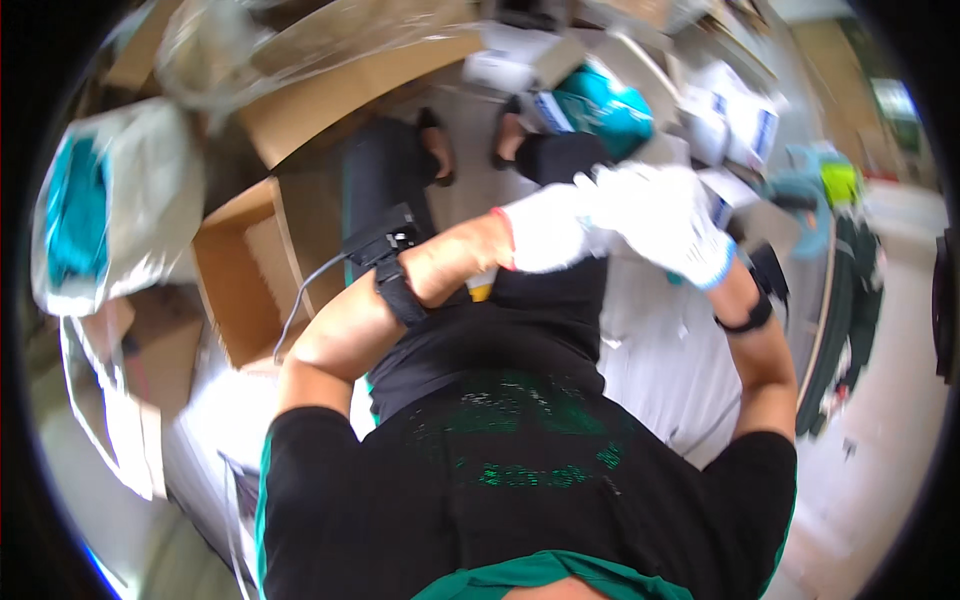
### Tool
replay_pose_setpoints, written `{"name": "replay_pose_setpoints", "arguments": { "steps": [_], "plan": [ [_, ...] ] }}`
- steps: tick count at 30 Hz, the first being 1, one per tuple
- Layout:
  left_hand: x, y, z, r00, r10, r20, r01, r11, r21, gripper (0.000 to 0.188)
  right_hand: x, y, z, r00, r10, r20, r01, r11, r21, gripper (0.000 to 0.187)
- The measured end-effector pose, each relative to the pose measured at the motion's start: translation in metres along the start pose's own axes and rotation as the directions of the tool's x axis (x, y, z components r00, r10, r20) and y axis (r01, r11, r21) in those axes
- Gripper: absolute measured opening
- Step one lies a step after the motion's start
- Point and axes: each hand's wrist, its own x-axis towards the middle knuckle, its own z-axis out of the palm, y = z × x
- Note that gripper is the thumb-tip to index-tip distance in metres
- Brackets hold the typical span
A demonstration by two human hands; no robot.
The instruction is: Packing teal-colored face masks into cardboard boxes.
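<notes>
My left hand [548,228] wears a white knit glove with a red cuff. Reaching in from the right, my right hand [662,218] wears a similar white glove with a blue cuff. The two gloved hands meet in front of my lap, overlapping in the picture. Motion blur smears the fingers, so how they are bent and whether anything lies between them does not show. Just beyond the hands is a teal plastic-wrapped bundle [603,108]. Each forearm carries a black strap with a small device.
An open cardboard box [272,285] stands at my left, beside a clear bag [160,190] with teal contents. A large carton with a brown flap [350,85] is ahead. White packages [730,115] lie at the far right, near dark clothing [850,300].
</notes>
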Motion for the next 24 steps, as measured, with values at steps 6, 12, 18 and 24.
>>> {"name": "replay_pose_setpoints", "arguments": {
  "steps": [6,12,18,24],
  "plan": [
    [-0.072,0.065,0.028,0.996,-0.064,0.064,0.05,0.978,0.202,0.028,0.01,-0.059,-0.02,0.983,-0.135,0.127,0.053,0.86,0.508,0.025],
    [-0.15,0.126,0.032,0.99,-0.132,-0.048,0.14,0.952,0.272,0.028,0.021,-0.067,-0.029,0.971,-0.23,0.068,0.126,0.727,0.675,0.023],
    [-0.275,0.134,-0.038,0.925,0.093,-0.368,0.238,0.615,0.752,0.013,-0.015,-0.009,-0.015,0.929,0.2,0.312,-0.364,0.648,0.669,0.012],
    [-0.324,0.054,-0.075,0.306,0.052,-0.951,0.933,-0.215,0.288,0.059,-0.012,0.009,0.053,0.573,0.688,0.445,-0.154,-0.443,0.883,0.037]
  ]
}}
